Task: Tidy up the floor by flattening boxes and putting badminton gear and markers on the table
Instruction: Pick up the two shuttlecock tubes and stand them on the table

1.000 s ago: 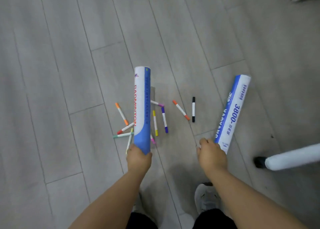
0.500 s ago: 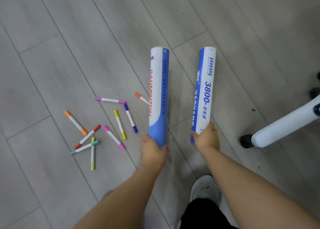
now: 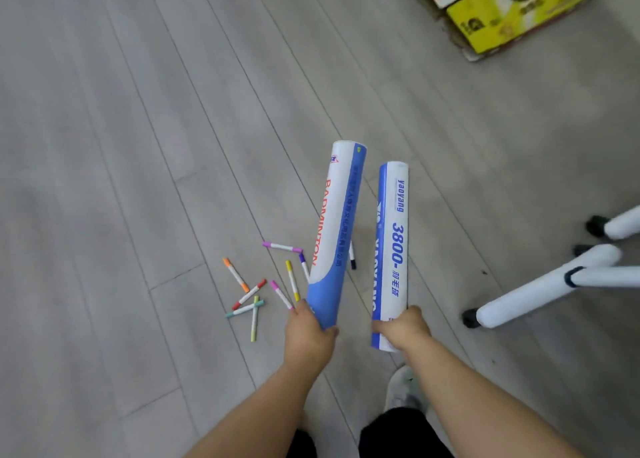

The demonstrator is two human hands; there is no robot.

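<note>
My left hand grips the lower end of a white and blue shuttlecock tube printed BADMINTON in red. My right hand grips a second white and blue shuttlecock tube marked 3800. Both tubes point away from me, side by side, above the floor. Several coloured markers lie scattered on the grey plank floor just left of the left tube. One dark-tipped marker shows between the two tubes; the left tube hides part of it.
A yellow cardboard box lies on the floor at the far right. White table legs with black feet stand at the right edge. My grey shoe shows below my right hand.
The view has swung and pulled back, and the yellow box has come into sight. Both tubes stay in my hands, side by side, with the markers now lower and left of them.
</note>
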